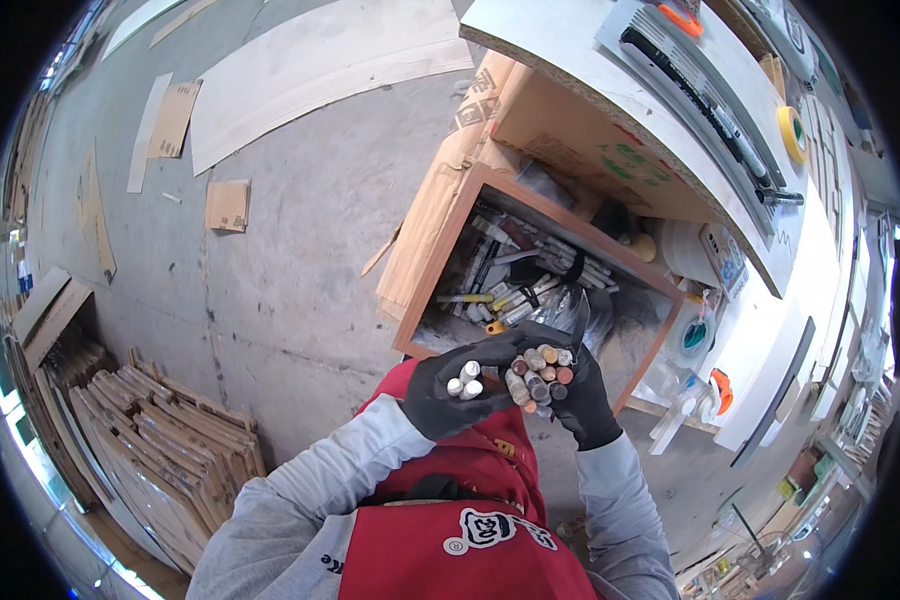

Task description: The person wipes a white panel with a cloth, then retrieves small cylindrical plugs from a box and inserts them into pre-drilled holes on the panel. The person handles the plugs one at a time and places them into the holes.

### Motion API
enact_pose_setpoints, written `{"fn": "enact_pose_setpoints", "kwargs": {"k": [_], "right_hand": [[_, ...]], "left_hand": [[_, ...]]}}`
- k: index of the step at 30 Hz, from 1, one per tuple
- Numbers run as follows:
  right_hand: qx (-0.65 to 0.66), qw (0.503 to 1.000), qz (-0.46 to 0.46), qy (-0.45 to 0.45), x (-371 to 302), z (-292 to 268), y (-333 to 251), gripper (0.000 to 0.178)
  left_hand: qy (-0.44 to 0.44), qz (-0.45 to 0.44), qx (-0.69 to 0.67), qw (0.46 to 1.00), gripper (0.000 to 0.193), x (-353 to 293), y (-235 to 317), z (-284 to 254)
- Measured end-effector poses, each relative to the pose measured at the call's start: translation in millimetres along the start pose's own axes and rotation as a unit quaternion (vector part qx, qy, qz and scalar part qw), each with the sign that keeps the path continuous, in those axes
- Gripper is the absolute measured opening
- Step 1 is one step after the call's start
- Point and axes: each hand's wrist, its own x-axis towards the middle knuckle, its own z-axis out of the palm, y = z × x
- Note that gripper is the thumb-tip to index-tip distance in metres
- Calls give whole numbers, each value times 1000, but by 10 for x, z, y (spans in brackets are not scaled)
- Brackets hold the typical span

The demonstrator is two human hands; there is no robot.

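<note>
Both of my hands, in black gloves, are held close together in front of my red apron, at the near edge of a wooden drawer-like box (440, 270). My left hand (432, 388) is closed around several white-ended marker pens (467, 381), which point up toward me. In my right hand (582, 408) is a thicker bundle of pens (538, 376), seen end-on, with brown, tan, grey and dark red ends. Inside the box lie many loose pens (520, 262), mostly white, some with yellow or dark parts, and crumpled clear plastic (595, 320).
A white worktop (545, 25) at the upper right bears a grey tray (670, 90), a yellow tape roll (792, 135) and an orange-handled tool (682, 18). An orange-handled cutter (722, 390) lies lower down. Stacked boards (160, 430) stand left; cardboard pieces (227, 205) lie on the floor.
</note>
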Motion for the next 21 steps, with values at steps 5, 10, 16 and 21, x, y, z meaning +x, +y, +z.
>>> {"fn": "enact_pose_setpoints", "kwargs": {"k": [5,10,16,21], "right_hand": [[203,977,48,-32,33,244,-139,23],[298,952,61,-37,42,379,-226,17],[335,937,103,-5,-21,104,-6,21],[333,932,117,83,-68,22,78,23]], "left_hand": [[15,27,60,998,53,-20,1,39],[25,45,-1,999,49,-12,4,83],[-12,39,2,999,46,34,86,52],[0,27,-36,999,47,128,241,24]]}}
